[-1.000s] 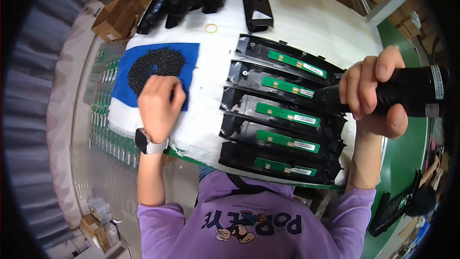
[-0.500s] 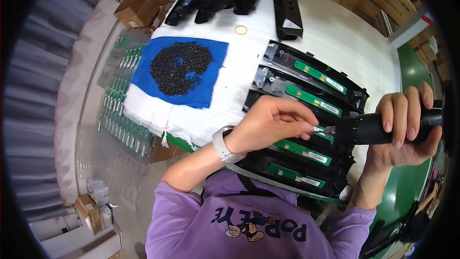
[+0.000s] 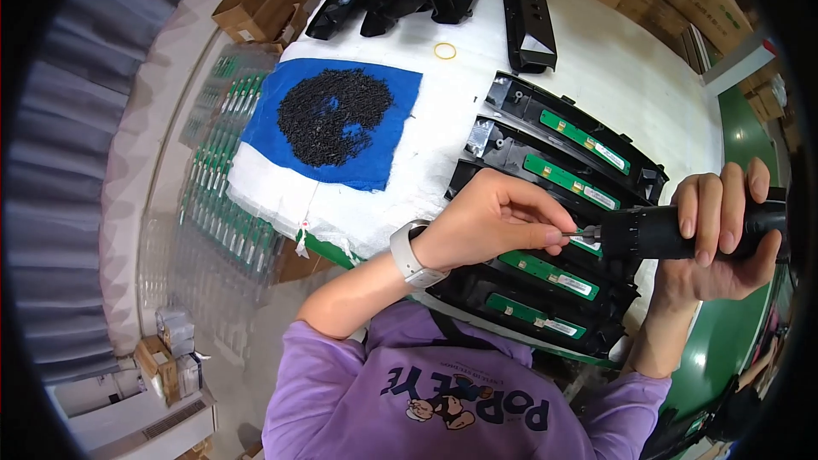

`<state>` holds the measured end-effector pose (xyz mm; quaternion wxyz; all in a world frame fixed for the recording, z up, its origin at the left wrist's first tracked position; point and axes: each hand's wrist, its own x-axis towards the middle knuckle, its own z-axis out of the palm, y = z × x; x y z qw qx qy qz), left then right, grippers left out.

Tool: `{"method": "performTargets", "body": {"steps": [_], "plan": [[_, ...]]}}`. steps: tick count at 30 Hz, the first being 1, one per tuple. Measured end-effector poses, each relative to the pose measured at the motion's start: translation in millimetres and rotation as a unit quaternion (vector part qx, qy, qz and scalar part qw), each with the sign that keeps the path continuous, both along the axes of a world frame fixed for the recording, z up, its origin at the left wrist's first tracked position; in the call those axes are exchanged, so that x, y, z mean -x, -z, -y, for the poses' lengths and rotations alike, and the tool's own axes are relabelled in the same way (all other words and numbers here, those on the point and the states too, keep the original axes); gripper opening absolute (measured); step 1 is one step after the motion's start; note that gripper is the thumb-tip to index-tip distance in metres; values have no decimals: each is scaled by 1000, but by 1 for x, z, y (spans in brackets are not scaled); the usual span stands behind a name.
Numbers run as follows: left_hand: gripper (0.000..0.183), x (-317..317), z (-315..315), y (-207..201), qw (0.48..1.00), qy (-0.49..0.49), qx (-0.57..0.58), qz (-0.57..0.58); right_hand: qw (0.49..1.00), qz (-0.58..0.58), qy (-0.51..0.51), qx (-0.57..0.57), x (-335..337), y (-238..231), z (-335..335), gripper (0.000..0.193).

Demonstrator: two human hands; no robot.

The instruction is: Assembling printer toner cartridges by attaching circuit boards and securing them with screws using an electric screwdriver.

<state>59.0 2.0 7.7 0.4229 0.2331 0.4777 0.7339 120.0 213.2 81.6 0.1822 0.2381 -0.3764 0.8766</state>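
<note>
My right hand (image 3: 716,226) is wrapped round a black electric screwdriver (image 3: 643,233), held level with its bit pointing left. At the tip of that bit, the thumb and forefinger of my left hand (image 3: 498,217) are pinched together. Whatever lies between those fingertips is too small and hidden to name. Below both hands, several long black plastic housings (image 3: 579,123) lie in a row, each visible one carrying a narrow green circuit board (image 3: 573,181) with a white label. A heap of small black screws (image 3: 302,123) rests on a blue cloth (image 3: 400,98) to the left.
More black housings (image 3: 528,17) lie at the table's far side, near a yellow rubber band (image 3: 445,51). Clear trays of green boards (image 3: 226,187) stand left of the white-covered table (image 3: 426,170). Cardboard boxes (image 3: 260,4) are stacked behind.
The whole view has shifted slightly, so the table appears a little farther right. My left fingertips stay pinched at the bit, and my right hand keeps its hold on the screwdriver.
</note>
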Motion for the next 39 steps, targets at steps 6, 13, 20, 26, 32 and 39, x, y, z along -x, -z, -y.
{"method": "performTargets", "body": {"steps": [6,13,20,26,32,39], "plan": [[13,-3,-3,0,999,-39,6,7,1000,-1,5,-21,-1,2,7,36],[35,3,41,-15,908,-215,79,-352,998,56,4,41,-9,-8,-8,33],[24,37,209,-5,391,-270,549,-687,1000,8,-29,-3,4,-1,-10,31],[21,59,214,5,381,-214,465,-770,999,49,-2,-14,9,15,-5,30],[18,78,202,-14,402,-272,447,-751,998,53,11,-23,11,19,-4,31],[12,92,198,-30,410,-242,437,-763,997,57,19,-40,14,22,-8,32]]}}
